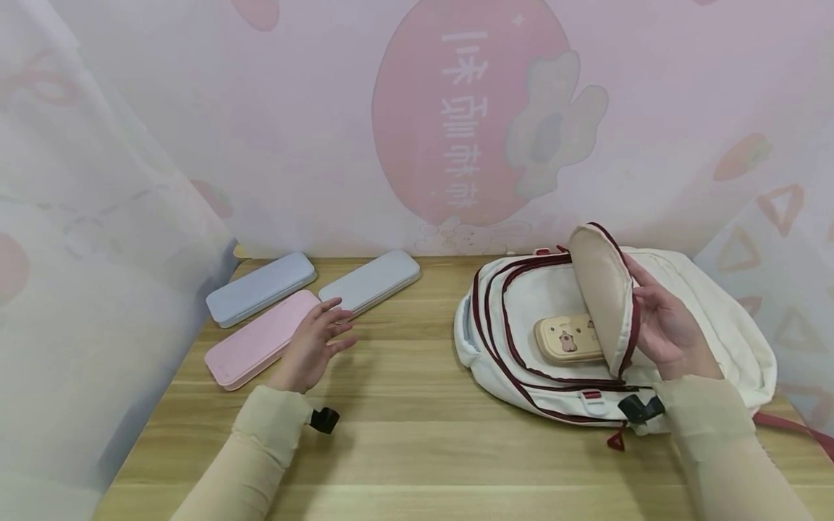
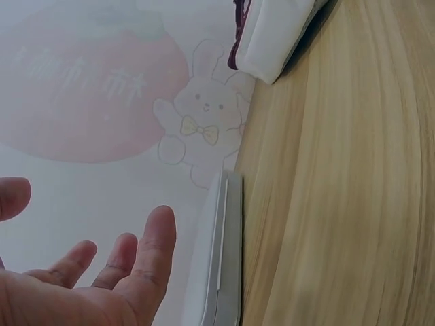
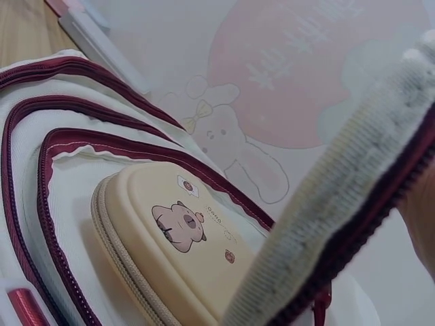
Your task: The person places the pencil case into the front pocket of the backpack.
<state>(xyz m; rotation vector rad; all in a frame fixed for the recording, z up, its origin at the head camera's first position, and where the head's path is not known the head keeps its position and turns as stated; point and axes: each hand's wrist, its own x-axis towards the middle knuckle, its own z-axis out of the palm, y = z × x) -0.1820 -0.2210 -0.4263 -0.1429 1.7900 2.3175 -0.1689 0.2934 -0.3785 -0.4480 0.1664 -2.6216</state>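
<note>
My right hand [image 1: 671, 329] holds up the front pocket flap [image 1: 602, 289] of a white backpack [image 1: 730, 333] with dark red zippers; the fingers are partly hidden behind it. Inside the unzipped pocket lies a cream zippered pencil case [image 1: 567, 339] with a cartoon animal on its lid [image 3: 180, 227], its right end covered by the flap in the head view. My left hand [image 1: 313, 347] holds nothing, its fingers spread, and overlaps the right edge of a pink pencil case [image 1: 257, 344]. Behind it lie a blue pencil case [image 1: 260, 288] and a pale grey-blue pencil case [image 1: 371, 281].
The backpack lies flat on the right side of the wooden table [image 1: 404, 434], with a red strap [image 1: 795, 428] trailing to the right. A red triangular zipper pull [image 1: 615, 440] hangs at its near side. A pink printed backdrop [image 1: 313, 145] stands along the table's back edge.
</note>
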